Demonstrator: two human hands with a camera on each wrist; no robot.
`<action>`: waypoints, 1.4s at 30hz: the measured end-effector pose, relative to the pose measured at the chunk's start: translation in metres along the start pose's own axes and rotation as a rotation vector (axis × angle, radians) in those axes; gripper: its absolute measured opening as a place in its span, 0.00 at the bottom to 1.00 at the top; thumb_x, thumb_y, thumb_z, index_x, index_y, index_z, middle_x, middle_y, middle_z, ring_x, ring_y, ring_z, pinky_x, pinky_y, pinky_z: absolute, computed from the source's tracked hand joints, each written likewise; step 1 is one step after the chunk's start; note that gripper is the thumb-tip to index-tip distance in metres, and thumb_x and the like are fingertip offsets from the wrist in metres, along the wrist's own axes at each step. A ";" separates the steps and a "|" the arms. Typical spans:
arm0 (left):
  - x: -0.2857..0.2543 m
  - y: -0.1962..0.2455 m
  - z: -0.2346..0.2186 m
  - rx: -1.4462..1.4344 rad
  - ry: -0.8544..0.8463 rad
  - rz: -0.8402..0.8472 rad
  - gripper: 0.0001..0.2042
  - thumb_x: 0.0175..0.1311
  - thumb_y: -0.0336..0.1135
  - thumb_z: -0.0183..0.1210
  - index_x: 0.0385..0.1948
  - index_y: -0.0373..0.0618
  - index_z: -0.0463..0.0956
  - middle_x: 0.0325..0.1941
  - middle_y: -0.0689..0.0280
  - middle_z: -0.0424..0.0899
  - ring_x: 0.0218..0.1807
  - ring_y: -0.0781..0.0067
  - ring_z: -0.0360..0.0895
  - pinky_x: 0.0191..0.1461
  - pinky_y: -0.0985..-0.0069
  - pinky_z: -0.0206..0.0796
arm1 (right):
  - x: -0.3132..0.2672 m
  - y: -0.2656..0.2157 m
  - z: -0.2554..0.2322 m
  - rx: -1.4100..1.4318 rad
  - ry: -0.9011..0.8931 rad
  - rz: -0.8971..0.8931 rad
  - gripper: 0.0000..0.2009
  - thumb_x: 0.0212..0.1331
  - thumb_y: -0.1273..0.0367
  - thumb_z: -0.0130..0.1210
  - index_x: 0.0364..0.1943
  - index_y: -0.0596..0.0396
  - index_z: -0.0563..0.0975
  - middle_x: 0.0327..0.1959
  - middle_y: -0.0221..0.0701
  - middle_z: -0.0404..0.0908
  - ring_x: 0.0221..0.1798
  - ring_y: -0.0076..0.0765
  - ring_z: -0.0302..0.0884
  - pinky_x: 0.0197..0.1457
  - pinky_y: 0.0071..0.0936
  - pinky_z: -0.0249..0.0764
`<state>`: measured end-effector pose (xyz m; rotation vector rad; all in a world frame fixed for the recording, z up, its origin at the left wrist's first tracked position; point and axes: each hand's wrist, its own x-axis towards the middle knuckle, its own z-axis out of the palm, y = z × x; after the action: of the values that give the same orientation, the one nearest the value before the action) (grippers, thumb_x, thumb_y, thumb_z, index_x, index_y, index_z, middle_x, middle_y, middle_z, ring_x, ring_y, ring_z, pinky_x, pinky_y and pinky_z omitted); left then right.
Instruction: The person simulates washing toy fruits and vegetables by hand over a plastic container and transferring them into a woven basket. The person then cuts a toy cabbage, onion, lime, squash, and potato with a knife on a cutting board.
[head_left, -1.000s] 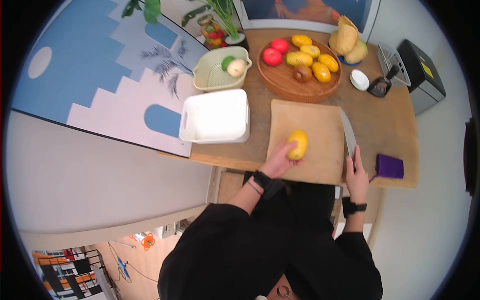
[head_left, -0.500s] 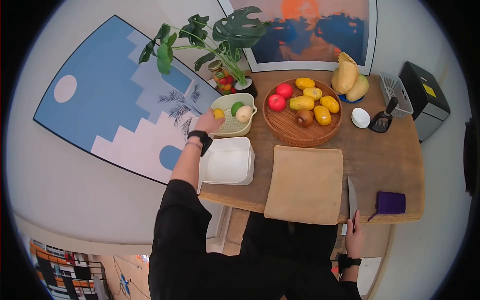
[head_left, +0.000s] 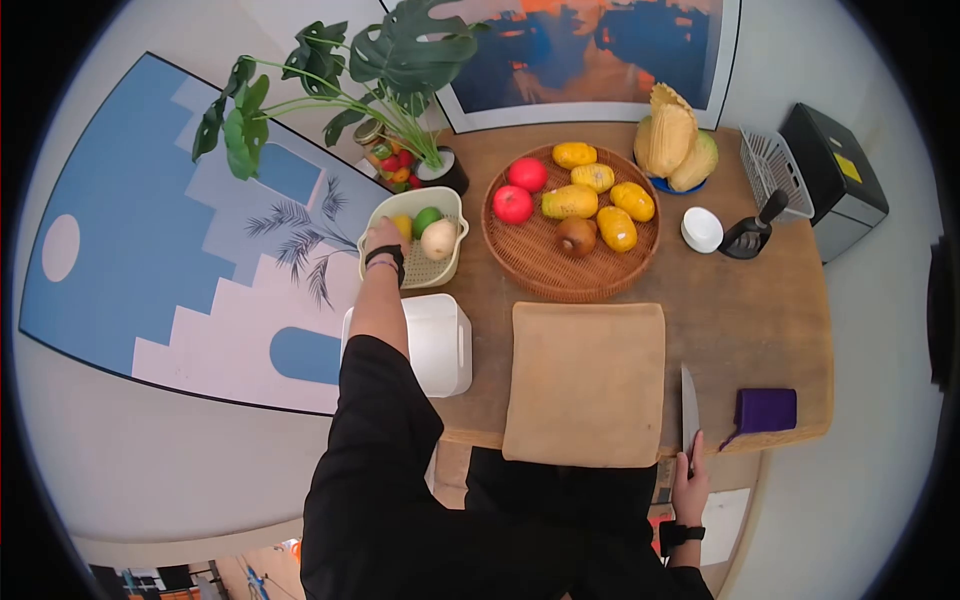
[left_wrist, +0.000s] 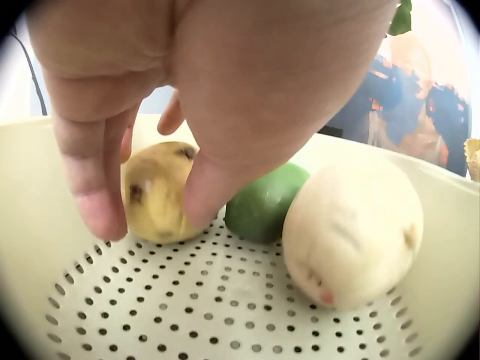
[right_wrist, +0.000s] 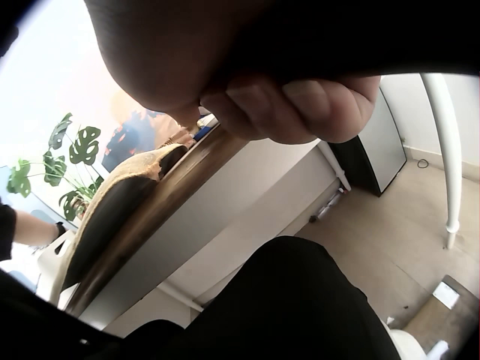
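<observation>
In the pale green colander (head_left: 458, 262), my left hand (head_left: 384, 236) is over a yellow fruit (left_wrist: 161, 199) with dark spots. Seen from the left wrist, its fingers are spread around the fruit, the thumb overlapping one side and a fingertip hanging at the other. The fruit sits on the perforated bottom, beside a green fruit (left_wrist: 261, 206) and a larger cream-coloured round one (left_wrist: 356, 240). By the table's front edge, my right hand (head_left: 690, 492) grips a kitchen knife (head_left: 690, 408) by its handle, blade pointing away from me. Curled fingers show in the right wrist view.
A white bin (head_left: 440, 345) stands in front of the colander, under my left forearm. The cutting board (head_left: 585, 385) lies at the centre front. Behind it is a round wicker tray (head_left: 515, 262) of fruit. A purple pouch (head_left: 767, 410) lies right of the knife.
My left hand has gone from the board to the colander with the yellow fruit, which now lies lower inside it, the fingers loosened. My right hand keeps holding the knife.
</observation>
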<state>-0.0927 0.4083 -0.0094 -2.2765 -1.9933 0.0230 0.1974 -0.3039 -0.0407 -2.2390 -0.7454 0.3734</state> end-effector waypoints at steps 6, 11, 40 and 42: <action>-0.008 0.017 -0.048 -0.087 -0.029 0.127 0.27 0.59 0.42 0.66 0.55 0.37 0.68 0.51 0.40 0.83 0.54 0.41 0.82 0.59 0.55 0.75 | -0.003 0.002 -0.001 -0.018 -0.036 0.057 0.29 0.72 0.58 0.52 0.77 0.34 0.62 0.45 0.54 0.84 0.45 0.65 0.82 0.44 0.44 0.77; -0.093 0.115 -0.156 -0.461 -0.212 0.496 0.27 0.58 0.44 0.68 0.54 0.36 0.72 0.44 0.43 0.86 0.49 0.45 0.85 0.55 0.56 0.76 | -0.002 0.001 -0.015 -0.009 -0.161 0.116 0.32 0.71 0.54 0.54 0.78 0.27 0.58 0.38 0.52 0.85 0.40 0.65 0.83 0.42 0.51 0.77; -0.432 0.154 -0.098 -1.503 -0.555 0.591 0.41 0.51 0.25 0.72 0.69 0.43 0.60 0.65 0.60 0.68 0.69 0.66 0.68 0.74 0.68 0.62 | -0.026 -0.031 -0.018 0.191 -0.244 -0.101 0.34 0.68 0.60 0.60 0.77 0.33 0.61 0.40 0.45 0.86 0.35 0.55 0.84 0.41 0.37 0.79; -0.452 0.141 -0.085 -1.496 -0.520 0.663 0.42 0.51 0.21 0.72 0.69 0.45 0.59 0.69 0.60 0.66 0.70 0.67 0.67 0.74 0.69 0.60 | -0.034 -0.071 -0.025 0.212 -0.345 -0.200 0.34 0.68 0.61 0.60 0.77 0.33 0.61 0.38 0.44 0.86 0.33 0.54 0.83 0.39 0.36 0.78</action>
<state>-0.0072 -0.0635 0.0322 -4.0472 -1.2860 -1.3473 0.1540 -0.2986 0.0294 -1.9027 -1.0471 0.7157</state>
